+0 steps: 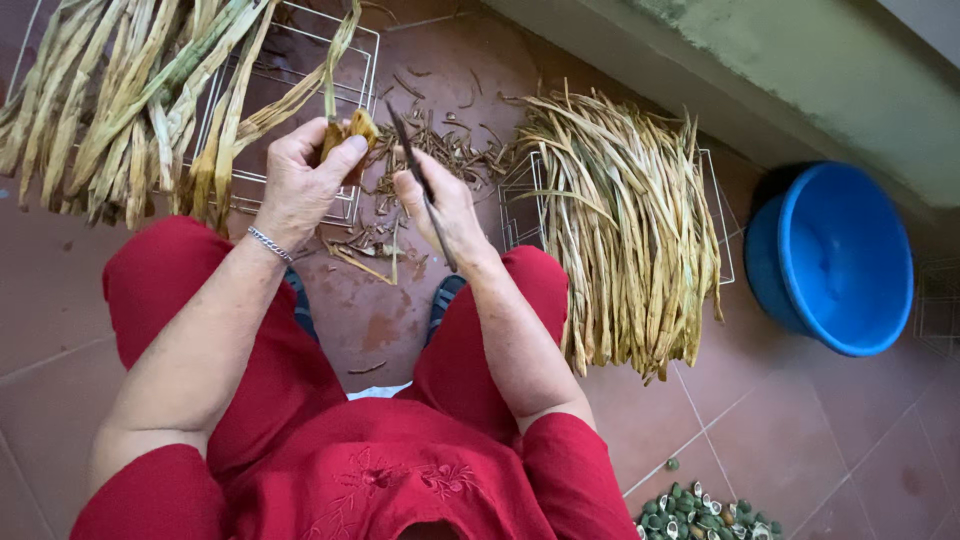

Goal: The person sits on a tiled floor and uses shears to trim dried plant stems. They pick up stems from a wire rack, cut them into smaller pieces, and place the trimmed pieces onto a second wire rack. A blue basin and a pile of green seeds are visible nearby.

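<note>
My left hand (300, 180) pinches the end of a long dried yellow-green leaf strip (335, 95), fingers closed around it above the reddish tiled floor (800, 440). My right hand (445, 205) grips a thin dark knife (420, 180), its tip near the strip. Trimmed scraps (440, 150) lie between two wire racks (715, 220) heaped with strips.

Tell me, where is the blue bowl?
The blue bowl sits on the tiled floor at the person's right, beside the pile of dried stalks and below the wall.
</note>
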